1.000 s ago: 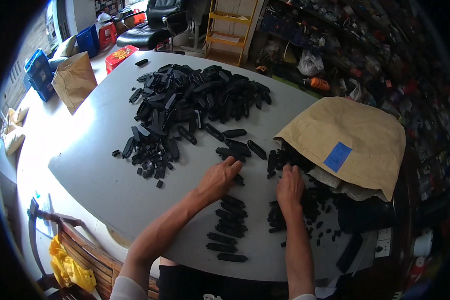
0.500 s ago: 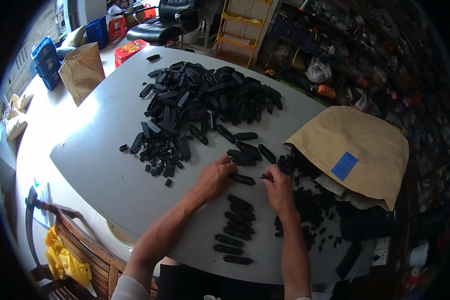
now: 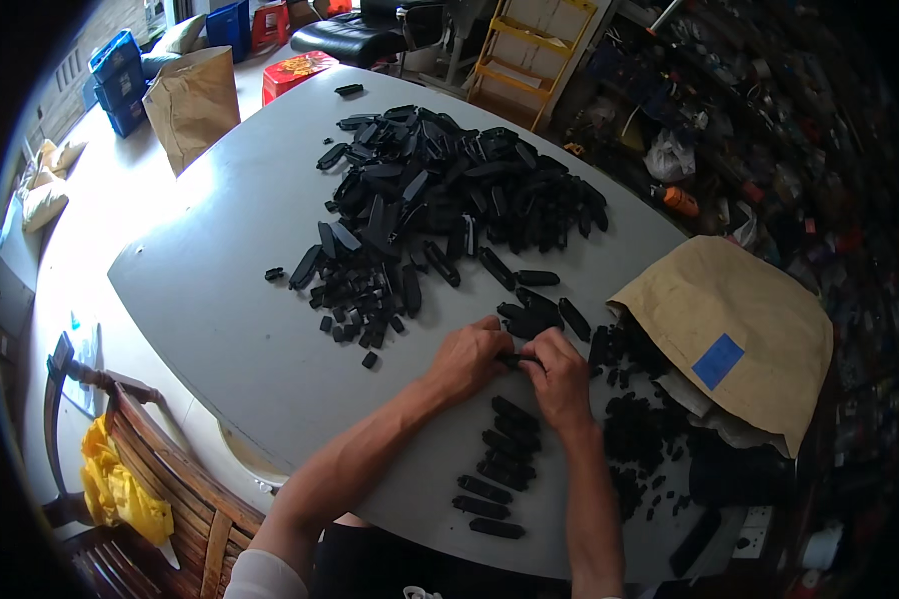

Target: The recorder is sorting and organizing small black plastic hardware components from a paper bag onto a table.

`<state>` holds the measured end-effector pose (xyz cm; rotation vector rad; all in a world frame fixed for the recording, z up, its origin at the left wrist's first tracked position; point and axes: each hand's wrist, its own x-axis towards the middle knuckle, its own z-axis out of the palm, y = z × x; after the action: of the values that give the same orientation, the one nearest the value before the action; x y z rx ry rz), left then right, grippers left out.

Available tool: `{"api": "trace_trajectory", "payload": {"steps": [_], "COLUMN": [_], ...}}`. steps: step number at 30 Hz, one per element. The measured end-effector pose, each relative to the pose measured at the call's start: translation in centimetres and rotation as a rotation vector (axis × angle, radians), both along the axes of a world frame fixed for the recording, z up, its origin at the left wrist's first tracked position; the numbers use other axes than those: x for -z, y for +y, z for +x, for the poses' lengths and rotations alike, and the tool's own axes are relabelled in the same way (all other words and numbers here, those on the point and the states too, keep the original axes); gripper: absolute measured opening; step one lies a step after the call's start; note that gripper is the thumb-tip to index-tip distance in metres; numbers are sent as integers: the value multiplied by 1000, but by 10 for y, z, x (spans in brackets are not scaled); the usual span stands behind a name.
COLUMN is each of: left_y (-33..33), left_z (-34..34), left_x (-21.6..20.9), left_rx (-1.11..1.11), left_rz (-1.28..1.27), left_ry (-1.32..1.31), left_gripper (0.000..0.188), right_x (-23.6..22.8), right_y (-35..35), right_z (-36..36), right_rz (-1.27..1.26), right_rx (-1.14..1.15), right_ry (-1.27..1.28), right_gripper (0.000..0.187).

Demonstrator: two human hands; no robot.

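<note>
My left hand is closed on one end of a long black plastic piece, held just above the table. My right hand has come against the other end, with thumb and fingers pinched together. Any small part between its fingertips is hidden. Nearer to me lies a column of similar long black pieces, set roughly side by side. Just beyond my hands rest several more black pieces, some overlapping.
A large heap of black pieces covers the far table, with small black blocks at its near left. To the right, a brown paper bag lies tipped, with small black parts spilled beside it. A wooden chair stands at left.
My right hand has moved in to meet my left hand at the long black piece; before, the two were apart, with a tiny dark part in my right fingertips. The whole view has shifted slightly.
</note>
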<state>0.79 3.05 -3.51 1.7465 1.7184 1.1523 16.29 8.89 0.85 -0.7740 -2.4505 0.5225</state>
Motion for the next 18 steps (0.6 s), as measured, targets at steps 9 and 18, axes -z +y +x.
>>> {"api": "trace_trajectory", "payload": {"steps": [9, 18], "left_y": [1, -1], "left_z": [0, 1], "left_x": [2, 1], "left_rx": [27, 42], "left_rz": [29, 16], "left_ry": [-9, -51], "left_gripper": [19, 17], "right_x": [7, 1], "right_y": [8, 9], "right_z": [8, 9], "right_rz": [39, 156], "right_rx": [-67, -140], "right_ry": [-9, -103], "right_gripper": [15, 19]}}
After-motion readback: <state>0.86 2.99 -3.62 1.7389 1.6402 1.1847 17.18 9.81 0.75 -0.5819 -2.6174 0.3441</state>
